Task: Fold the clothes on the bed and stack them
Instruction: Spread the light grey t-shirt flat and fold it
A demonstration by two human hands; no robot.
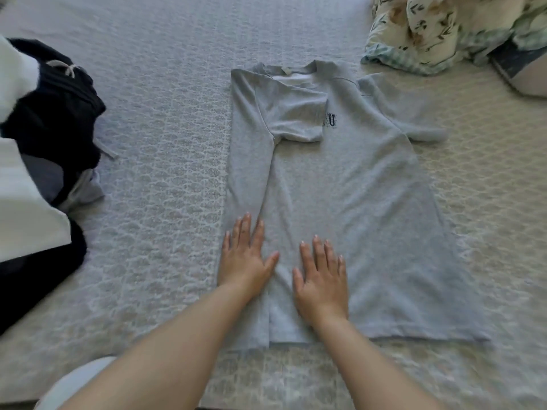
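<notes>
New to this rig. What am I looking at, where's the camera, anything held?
No robot here: a person folds laundry bare-handed. The single picture comes from a camera worn on the head, looking forward and down. A grey T-shirt lies on the bed, its left side and sleeve already folded inward. The left hand and right hand rest flat on its lower part, fingers straight; no grip, nothing held. A dark and white clothes pile sits at left, a floral quilt top right.

The clothes pile (pixel 44 149) at left and the floral bedding (pixel 444 28) far right are cut off by the edges.
</notes>
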